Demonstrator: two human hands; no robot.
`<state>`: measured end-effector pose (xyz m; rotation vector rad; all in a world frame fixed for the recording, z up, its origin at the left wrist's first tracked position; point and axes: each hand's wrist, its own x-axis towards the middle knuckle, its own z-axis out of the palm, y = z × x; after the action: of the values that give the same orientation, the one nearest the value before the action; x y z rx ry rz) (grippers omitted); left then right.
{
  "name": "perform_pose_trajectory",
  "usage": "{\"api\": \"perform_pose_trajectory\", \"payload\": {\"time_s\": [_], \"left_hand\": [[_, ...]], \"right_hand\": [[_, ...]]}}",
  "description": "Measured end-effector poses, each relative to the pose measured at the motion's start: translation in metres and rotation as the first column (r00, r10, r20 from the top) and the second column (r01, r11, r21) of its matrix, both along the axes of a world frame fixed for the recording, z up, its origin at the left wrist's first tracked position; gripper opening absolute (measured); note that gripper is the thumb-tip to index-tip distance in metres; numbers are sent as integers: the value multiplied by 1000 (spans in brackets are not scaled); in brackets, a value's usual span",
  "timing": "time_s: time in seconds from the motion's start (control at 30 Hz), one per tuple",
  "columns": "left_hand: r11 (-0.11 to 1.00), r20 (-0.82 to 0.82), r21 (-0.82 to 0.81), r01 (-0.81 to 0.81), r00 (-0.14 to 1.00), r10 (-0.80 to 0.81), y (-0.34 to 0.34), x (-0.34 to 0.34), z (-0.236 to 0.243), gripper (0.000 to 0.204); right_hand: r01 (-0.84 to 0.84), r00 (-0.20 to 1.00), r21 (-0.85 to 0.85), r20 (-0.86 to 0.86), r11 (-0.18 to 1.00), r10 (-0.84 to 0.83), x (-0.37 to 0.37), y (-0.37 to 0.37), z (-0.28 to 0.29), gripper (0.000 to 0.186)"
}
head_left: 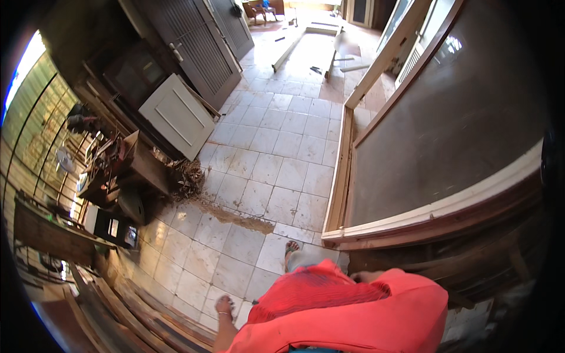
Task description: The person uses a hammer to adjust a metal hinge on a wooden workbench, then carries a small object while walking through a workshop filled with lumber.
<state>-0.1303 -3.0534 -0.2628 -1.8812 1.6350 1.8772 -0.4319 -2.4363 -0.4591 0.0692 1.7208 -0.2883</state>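
Observation:
My left hand (224, 304) hangs low at my left side over the floor tiles, a thin band at its wrist. Its fingers look loosely bent and a little apart, and no object shows in it. My right hand (368, 275) shows only in part beyond my red sleeve (406, 294), near the front of my body. Its fingers are mostly hidden, so I cannot make out whether it holds anything. Closest to it is the lower corner of a large wooden frame (385, 238) with a dark glass pane (447, 129). My foot in a sandal (291, 247) is on the tiles ahead.
Long wooden planks (112, 312) lie at the lower left. A cluttered wooden cabinet (144, 162) and a debris heap (188, 176) stand along the left side. A white panel (178, 116) leans near dark doors (188, 47). Farther off, a pale frame (288, 52) lies on the tiles (265, 141).

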Motion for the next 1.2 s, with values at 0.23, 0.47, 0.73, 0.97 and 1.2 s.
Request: {"api": "perform_pose_trajectory", "payload": {"time_s": [0.23, 0.47, 0.73, 0.97, 1.2], "left_hand": [[971, 153, -49, 232, 963, -222, -43, -53, -18, 34], [366, 511, -307, 878, 477, -715, -123, -204, -53, 42], [975, 113, 133, 178, 975, -193, -275, -529, -42, 38], [898, -12, -129, 420, 905, -425, -404, -863, -4, 30], [885, -178, -192, 424, 871, -457, -401, -1144, 34, 24]], "right_hand": [[317, 927, -102, -176, 943, -331, -184, -213, 213, 49], [484, 786, -245, -300, 840, -540, -407, -334, 276, 35], [421, 883, -110, -178, 900, -434, -500, -356, 190, 69], [718, 695, 88, -42, 690, -718, -546, -373, 215, 69], [727, 685, 98, -30, 679, -728, -721, -396, 183, 53]]}}
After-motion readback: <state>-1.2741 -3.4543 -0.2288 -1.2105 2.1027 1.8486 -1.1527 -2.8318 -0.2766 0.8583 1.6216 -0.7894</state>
